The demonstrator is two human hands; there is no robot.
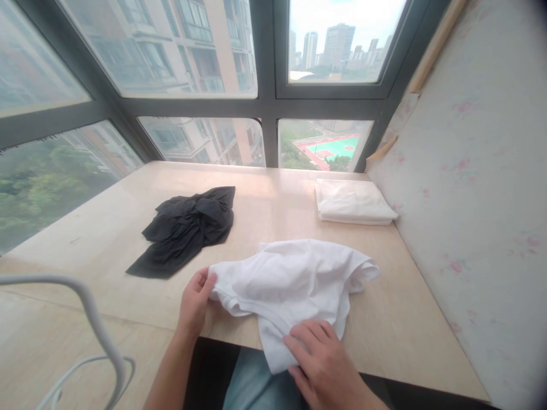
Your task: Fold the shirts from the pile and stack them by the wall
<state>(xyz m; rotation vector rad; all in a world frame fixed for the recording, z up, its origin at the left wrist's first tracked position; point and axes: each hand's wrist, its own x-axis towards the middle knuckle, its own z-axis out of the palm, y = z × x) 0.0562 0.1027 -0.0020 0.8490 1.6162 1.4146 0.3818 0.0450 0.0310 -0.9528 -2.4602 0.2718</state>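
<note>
A crumpled white T-shirt (299, 279) lies spread across the front of the wooden surface, its lower corner hanging past the front edge. At its left end, my left hand (197, 296) pinches the fabric between thumb and fingers. My right hand (318, 356) is at the lower part of the shirt near that edge, fingers over the cloth and thumb below them by the hanging corner. Folds hide parts of the shirt's shape. Beyond my left hand is a rumpled black garment (192, 228), touched by neither hand.
A neatly folded white cloth (354, 202) rests at the back right, against the flowered wall (474, 228). Grey-framed windows (267, 102) border the wooden surface (106, 228) at the back and left. A thick white cable or tube (92, 313) curves through the lower left.
</note>
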